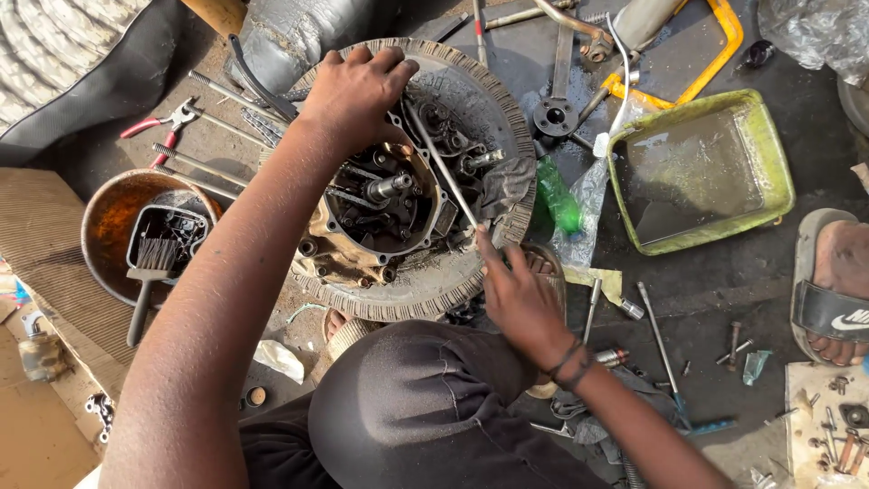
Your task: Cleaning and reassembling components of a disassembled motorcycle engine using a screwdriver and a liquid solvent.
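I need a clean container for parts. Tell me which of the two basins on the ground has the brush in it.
The round rusty basin beside the left forearm: a brush leans in it. The square green basin holds only murky liquid.

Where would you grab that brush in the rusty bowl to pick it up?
Probably by the handle. The brush lies with its bristles inside the bowl and its handle sticking out over the near rim, toward the person. Come from that near side, below the bowl, and close a hand around the bare handle, away from the dirty bristles.
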